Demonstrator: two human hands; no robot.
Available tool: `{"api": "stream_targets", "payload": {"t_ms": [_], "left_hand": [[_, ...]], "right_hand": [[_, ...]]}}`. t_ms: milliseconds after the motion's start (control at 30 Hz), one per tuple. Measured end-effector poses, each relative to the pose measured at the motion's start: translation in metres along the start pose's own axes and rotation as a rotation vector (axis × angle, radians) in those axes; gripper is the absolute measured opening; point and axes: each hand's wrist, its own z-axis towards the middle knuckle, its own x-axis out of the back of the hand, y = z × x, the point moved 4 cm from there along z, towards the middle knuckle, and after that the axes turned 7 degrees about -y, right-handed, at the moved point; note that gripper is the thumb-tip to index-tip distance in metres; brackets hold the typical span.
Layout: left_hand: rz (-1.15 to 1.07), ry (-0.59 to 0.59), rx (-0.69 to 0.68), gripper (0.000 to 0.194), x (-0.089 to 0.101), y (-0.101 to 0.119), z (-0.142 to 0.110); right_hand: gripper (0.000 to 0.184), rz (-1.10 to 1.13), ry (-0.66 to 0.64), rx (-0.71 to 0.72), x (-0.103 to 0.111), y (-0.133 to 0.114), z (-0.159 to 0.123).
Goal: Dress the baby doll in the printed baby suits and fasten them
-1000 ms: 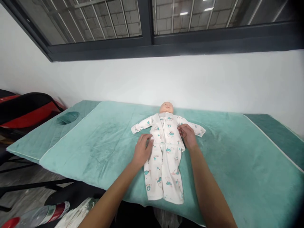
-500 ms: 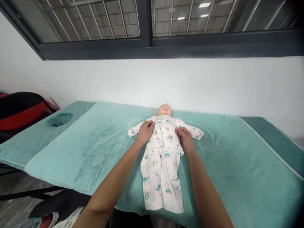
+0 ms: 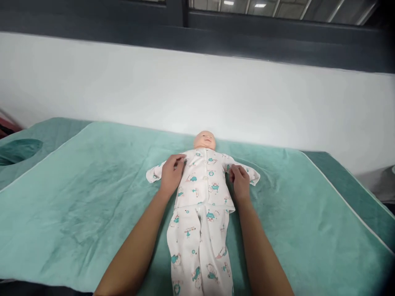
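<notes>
A baby doll [image 3: 205,140] lies on its back, dressed in a white baby shirt [image 3: 200,176] and matching baby pants [image 3: 197,246] with a teal cartoon print. The shirt front lies closed and fairly flat, its button placket running down the middle. At the underarm on the picture's left, my left hand [image 3: 172,173] has its fingers curled and pinched at the shirt's side. My right hand [image 3: 240,180] is closed at the opposite underarm, its fingertips on the shirt where the sleeve begins. Both sleeves spread outward; the lower pant legs run out of view.
A teal padded bed [image 3: 296,222] supports the doll, with a round hole [image 3: 20,151] at its far left. Behind it rises a white wall [image 3: 138,90] under a dark window frame [image 3: 262,37]. A dark object stands at the right edge.
The view has tipped down and come closer. The shirt's front, loose and gaping at the neck before, now lies closed and flatter. My left hand has moved outward to the shirt's side.
</notes>
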Motion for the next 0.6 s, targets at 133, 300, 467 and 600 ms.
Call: {"api": "stream_targets", "payload": {"t_ms": [133,300,467,600], "left_hand": [[0.471,0.048,0.016,0.031,0.021,-0.027,-0.014],[0.7,-0.093,0.095,0.05,0.043,-0.054,-0.038],[0.767,-0.074,0.171,0.052,0.063,-0.065,-0.046],[0.73,0.102,0.227,0.06,0.072,-0.058,-0.049]], "right_hand": [[0.031,-0.427,0.092,-0.084,0.024,0.008,0.006],[0.028,-0.697,0.195,-0.025,0.046,0.008,0.002],[0.021,-0.73,0.366,0.106,0.058,0.003,-0.01],[0.024,-0.628,0.23,0.158,0.042,0.0,-0.025]]}}
